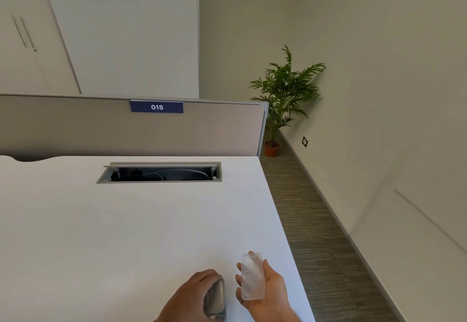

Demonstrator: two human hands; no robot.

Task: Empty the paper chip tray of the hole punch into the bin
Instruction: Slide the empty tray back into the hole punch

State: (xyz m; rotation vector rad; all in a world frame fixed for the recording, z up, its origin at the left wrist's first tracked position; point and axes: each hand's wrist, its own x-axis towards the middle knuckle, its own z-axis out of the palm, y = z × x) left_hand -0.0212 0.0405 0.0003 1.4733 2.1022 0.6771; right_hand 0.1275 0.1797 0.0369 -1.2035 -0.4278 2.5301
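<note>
A translucent plastic chip tray (251, 276), rectangular with rounded corners, is held upright in my right hand (270, 289) above the desk's near right part, fingers along its sides. My left hand (192, 296) grips the grey metal hole punch (216, 299), which is separate from the tray and sits low near the frame's bottom edge. The two hands are close together but apart. No bin shows in this view. Whether the tray holds paper chips is hard to tell.
The white desk (126, 233) has an open cable slot (159, 172) at the back, below a grey partition labelled 018 (156, 107). Carpeted floor (316, 220) runs along the desk's right edge. A potted plant (283, 94) stands in the far corner.
</note>
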